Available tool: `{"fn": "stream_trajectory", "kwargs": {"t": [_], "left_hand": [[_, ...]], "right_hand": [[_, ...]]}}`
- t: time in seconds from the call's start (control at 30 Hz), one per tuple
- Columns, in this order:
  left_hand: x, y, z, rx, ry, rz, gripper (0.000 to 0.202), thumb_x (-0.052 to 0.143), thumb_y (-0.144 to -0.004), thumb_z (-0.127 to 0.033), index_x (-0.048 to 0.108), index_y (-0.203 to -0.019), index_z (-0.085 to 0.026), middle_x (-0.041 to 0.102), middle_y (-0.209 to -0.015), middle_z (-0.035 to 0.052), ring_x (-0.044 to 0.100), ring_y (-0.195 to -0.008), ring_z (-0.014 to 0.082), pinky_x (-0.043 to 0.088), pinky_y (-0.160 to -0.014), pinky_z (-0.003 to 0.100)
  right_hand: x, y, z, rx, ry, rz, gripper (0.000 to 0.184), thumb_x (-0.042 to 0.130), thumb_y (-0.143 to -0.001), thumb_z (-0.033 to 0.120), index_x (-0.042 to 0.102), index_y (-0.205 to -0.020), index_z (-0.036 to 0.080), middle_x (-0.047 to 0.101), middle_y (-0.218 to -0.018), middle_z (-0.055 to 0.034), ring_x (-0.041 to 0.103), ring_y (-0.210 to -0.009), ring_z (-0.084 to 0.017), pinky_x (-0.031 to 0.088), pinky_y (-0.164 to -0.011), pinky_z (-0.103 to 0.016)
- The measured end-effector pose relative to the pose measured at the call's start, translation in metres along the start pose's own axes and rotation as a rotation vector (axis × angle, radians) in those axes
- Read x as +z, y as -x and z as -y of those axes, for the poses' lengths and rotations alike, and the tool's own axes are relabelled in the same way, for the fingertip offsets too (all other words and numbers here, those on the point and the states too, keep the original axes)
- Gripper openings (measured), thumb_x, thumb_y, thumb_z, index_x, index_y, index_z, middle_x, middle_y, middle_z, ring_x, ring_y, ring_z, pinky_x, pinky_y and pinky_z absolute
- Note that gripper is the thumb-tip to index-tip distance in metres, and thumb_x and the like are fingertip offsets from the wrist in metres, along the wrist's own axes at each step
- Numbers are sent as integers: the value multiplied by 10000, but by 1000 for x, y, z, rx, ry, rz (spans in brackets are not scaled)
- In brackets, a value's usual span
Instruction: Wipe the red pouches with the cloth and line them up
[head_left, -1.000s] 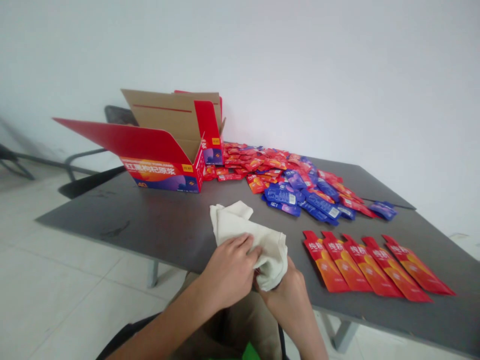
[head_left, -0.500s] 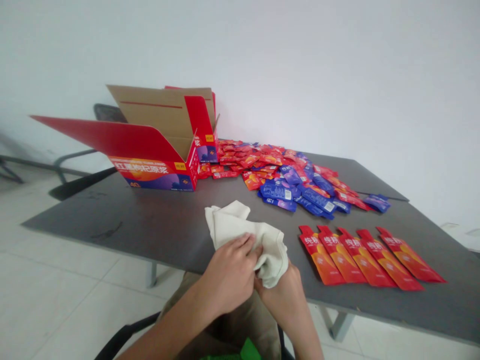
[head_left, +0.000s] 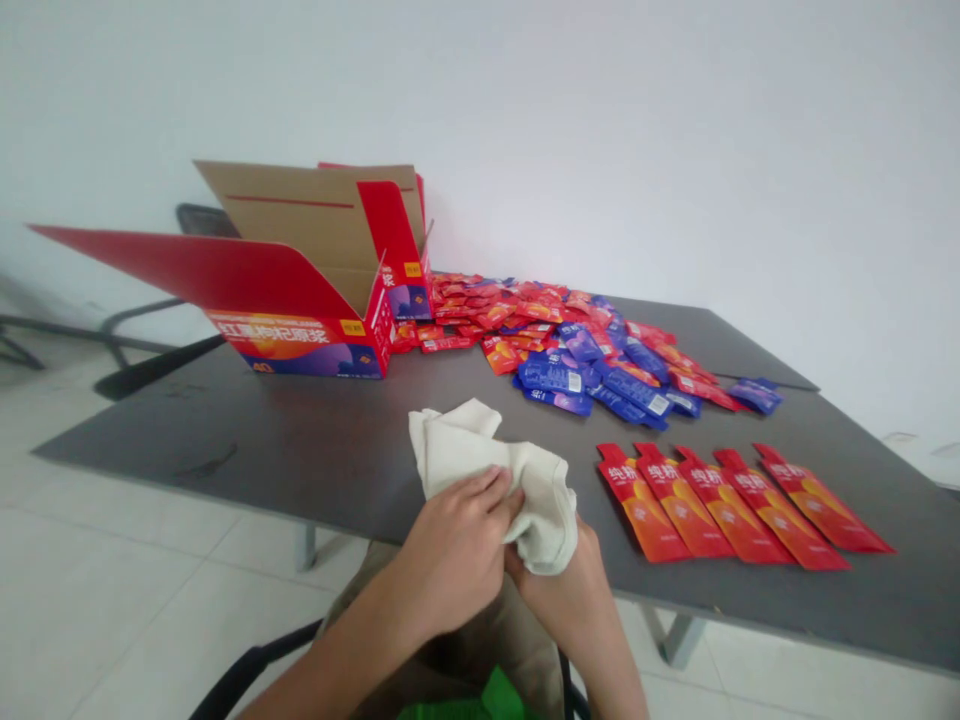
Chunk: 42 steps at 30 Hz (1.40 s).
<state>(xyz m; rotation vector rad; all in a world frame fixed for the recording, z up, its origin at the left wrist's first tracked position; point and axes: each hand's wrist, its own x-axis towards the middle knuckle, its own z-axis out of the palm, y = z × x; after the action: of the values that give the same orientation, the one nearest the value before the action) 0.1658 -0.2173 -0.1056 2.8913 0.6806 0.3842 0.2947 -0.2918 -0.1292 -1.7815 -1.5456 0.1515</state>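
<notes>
– Fingers (head_left: 487, 490) of the left hand (head_left: 457, 550): how do they sit?
– Pressed together, curled onto the cloth (head_left: 480, 455) at the bench's (head_left: 300, 440) near edge. The right hand (head_left: 574, 600) is under the fold; whether it grips, I cannot tell.
– Doing it well?
– I'd judge: bunch the fold between both hands, clear of the red sachets (head_left: 742, 505).
– Its long axis?
– From the hands away and leftward, toward the box (head_left: 300, 300).

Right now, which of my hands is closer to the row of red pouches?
Right. The right hand, under the white cloth, sits just left of the row of red pouches; the left hand grips the cloth farther left.
</notes>
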Motion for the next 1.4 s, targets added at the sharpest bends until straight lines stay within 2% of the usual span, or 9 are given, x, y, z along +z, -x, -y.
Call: {"fn": "stream_trajectory", "kwargs": {"t": [0.2, 0.43, 0.53, 0.67, 0.93, 1.03, 1.17, 1.3, 1.4], "left_hand": [[-5, -38, 35, -119, -76, -1, 420, 440, -841, -82, 605, -1226, -102, 592, -1306, 177, 536, -1249, 253, 418, -1063, 398], [2, 1, -2, 31, -17, -3, 510, 477, -828, -115, 513, -1336, -77, 485, -1423, 166, 409, -1357, 235, 288, -1160, 356], [-1, -9, 11, -17, -18, 3, 475, 467, -835, -109, 550, -1303, -104, 526, -1390, 150, 448, -1329, 230, 337, -1132, 361], [-4, -34, 34, -113, -55, 7, 408, 449, -854, -114, 596, -1235, -115, 586, -1322, 158, 523, -1264, 240, 404, -1079, 393], [2, 0, 1, 67, 9, -6, 505, 462, -815, -92, 539, -1314, -110, 499, -1419, 131, 417, -1352, 211, 298, -1159, 346], [-2, -17, 20, -6, -9, 5, 476, 457, -818, -89, 574, -1278, -120, 554, -1368, 127, 474, -1309, 218, 355, -1122, 355], [-4, -38, 38, -85, -52, 11, 441, 437, -841, -90, 586, -1256, -111, 583, -1329, 148, 511, -1276, 230, 392, -1088, 376], [0, -15, 13, 53, -7, 16, 494, 446, -817, -78, 549, -1299, -89, 522, -1395, 145, 426, -1346, 211, 306, -1150, 343], [1, 0, -1, 79, 17, 3, 510, 455, -812, -91, 540, -1315, -91, 491, -1422, 137, 414, -1354, 209, 281, -1165, 341]], "right_hand": [[-2, -1, 3, 94, -118, -19, 431, 686, -693, 186, 656, -1122, 216, 652, -1185, -91, 595, -1101, -273, 483, -934, -383], [1, -1, 2, 0, -2, -1, 275, 567, -663, 72, 693, -862, 213, 700, -852, -64, 658, -879, -254, 515, -766, -312], [0, -1, 3, 54, -48, -6, 261, 617, -683, 120, 699, -910, 219, 700, -908, -69, 654, -897, -255, 519, -785, -329], [-1, -1, 3, 103, -109, -34, 451, 680, -687, 175, 653, -1136, 214, 662, -1140, -96, 589, -1111, -273, 483, -928, -382], [0, -1, 3, 20, -27, -6, 257, 573, -647, 74, 686, -827, 220, 691, -820, -52, 650, -847, -246, 506, -733, -295], [-1, -1, 3, 90, -82, -14, 284, 635, -690, 138, 691, -958, 212, 697, -951, -74, 642, -948, -262, 513, -811, -330], [-2, 0, 4, 118, -137, -25, 505, 686, -689, 176, 624, -1189, 206, 642, -1195, -99, 572, -1141, -276, 466, -963, -388], [1, -1, 2, 89, -58, -12, 291, 618, -675, 92, 690, -936, 198, 697, -922, -71, 645, -905, -252, 516, -794, -325], [1, 0, 2, 30, -1, 3, 263, 583, -637, 45, 686, -824, 199, 686, -823, -62, 645, -814, -247, 512, -729, -309]]}}
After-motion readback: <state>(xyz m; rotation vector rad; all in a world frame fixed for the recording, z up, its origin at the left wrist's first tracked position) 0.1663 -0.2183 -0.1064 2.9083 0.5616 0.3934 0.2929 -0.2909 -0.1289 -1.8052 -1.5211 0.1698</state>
